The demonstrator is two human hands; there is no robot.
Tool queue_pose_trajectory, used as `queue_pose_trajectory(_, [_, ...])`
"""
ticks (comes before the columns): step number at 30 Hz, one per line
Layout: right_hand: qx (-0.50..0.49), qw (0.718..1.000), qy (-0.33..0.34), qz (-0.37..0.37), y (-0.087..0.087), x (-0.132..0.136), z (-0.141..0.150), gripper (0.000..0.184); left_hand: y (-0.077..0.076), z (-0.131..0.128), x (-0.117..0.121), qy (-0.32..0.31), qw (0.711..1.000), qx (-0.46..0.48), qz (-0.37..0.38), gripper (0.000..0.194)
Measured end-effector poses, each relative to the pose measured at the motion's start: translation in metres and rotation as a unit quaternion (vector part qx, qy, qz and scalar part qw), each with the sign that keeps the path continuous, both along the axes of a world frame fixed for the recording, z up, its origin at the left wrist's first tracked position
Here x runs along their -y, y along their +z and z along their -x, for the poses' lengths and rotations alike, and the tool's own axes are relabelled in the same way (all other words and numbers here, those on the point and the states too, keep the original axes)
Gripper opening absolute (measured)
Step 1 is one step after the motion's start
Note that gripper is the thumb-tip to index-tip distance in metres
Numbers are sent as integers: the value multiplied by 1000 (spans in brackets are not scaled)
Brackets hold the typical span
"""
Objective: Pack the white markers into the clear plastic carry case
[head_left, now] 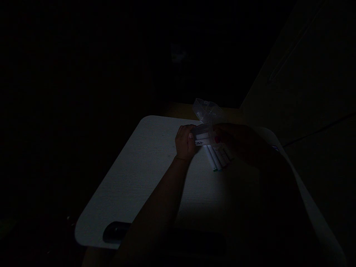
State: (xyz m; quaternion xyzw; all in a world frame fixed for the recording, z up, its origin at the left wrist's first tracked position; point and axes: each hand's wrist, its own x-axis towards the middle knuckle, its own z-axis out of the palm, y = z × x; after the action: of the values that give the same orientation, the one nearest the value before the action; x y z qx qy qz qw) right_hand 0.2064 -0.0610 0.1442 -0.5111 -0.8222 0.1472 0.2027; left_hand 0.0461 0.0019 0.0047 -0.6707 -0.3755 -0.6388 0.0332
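Left hand (185, 141) of the person is closed around the left end of a clear case (201, 129), with its thumb lying on the near side, so I would say it grips the case firmly enough. From the head view, which is the only one, the room is very dark, and I must look with patience. Right hand (235, 139) is at the other end of the case, its fingers bent and mostly in shadow; whether they hold something or only touch the case, I cannot tell. A small red spot (217, 139) shows by these fingers, but I am not sure what it is. The case is between the two hands, above the far part of the white bench (144, 167), and its transparent lid (205, 110) stands raised on the far side. Some white pens (202, 136) are lying inside the case. Several other markers (213, 157) are outside, just beside it on the near side, spread a little like a fan, with green and blue on some ends. As I judge it, the work is partly done: the lid is not closed, and the pens are divided between inside and outside. How many are in each group, the darkness does not let me count.
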Motion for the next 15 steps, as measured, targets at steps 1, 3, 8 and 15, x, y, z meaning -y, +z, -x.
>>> queue_pose_trajectory(1, [-1,1000,2,-2,0,0,0,30,0,0,0,1,1000,0,2,49])
queue_pose_trajectory(3, [-8,1000,6,-10,-2,0,-1,30,0,0,0,0,1000,-2,0,49])
queue_pose_trajectory(8, [-23,1000,0,-8,-4,-1,-2,33,-1,0,-2,-3,1000,2,-13,47])
queue_pose_trajectory(15, [-139,985,-60,-79,4,-6,-12,32,-6,2,-6,14,999,25,-13,43])
